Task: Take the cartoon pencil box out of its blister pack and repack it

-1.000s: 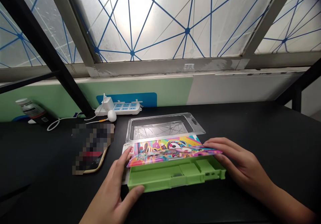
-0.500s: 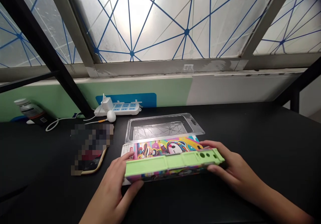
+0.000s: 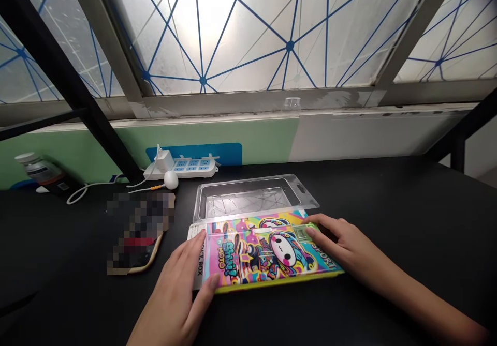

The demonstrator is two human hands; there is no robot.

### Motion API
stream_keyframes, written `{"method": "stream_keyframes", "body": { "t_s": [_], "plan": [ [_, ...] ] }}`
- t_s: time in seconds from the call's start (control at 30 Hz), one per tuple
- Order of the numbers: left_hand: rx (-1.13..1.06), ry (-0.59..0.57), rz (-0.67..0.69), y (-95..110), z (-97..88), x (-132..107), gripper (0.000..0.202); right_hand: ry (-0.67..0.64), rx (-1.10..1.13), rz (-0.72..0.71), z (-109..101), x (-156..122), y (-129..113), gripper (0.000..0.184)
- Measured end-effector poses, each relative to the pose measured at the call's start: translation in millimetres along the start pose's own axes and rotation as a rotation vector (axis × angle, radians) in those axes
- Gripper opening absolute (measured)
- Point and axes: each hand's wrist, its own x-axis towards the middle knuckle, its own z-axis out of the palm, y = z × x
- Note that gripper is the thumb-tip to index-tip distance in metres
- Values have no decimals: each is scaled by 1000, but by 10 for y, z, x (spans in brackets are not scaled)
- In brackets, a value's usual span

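The pencil box [image 3: 264, 258] looks light, stiff and slippery, best held by its ends, where the left hand [image 3: 176, 281] and right hand [image 3: 347, 242] rest, fingers half-open, grip hard to tell.

Table [image 3: 404, 206]: black, matte, flat top, back edge along wall. Printed card [image 3: 240, 223] on it, front centre; pencil box [image 3: 272, 258] flat over card, card edge showing left and behind. Clear plastic tray [image 3: 248, 201] just behind card. Left: pixelated phone-like item [image 3: 140, 242], tan rim. Behind that: white round piece [image 3: 171, 180], white cable [image 3: 95, 184] looped. Far-left back: dark bottle [image 3: 44, 174], white cap. Right side: bare black surface.
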Motion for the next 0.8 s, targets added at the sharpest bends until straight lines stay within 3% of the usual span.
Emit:
{"method": "stream_keyframes", "body": {
  "t_s": [0.2, 0.3, 0.4, 0.57, 0.8],
  "plan": [
    [67, -116, 125, -101, -61, -18, 85, 127, -211, -223, -35, 28, -64, 35],
    [71, -112, 119, -140, -53, -5, 90, 151, -292, -367, 12, 50, -284, 29],
    [67, -97, 115, -146, -28, -2, 90, 76, -309, -467, 131, 99, -598, 28],
    [54, -147, 79, -117, -47, -2, 91, 12, -308, -491, 332, 230, -929, 29],
    [9, -216, 34, -48, -85, 41, 90, 96, -290, -540, 426, 288, -904, 28]
  ]
}}
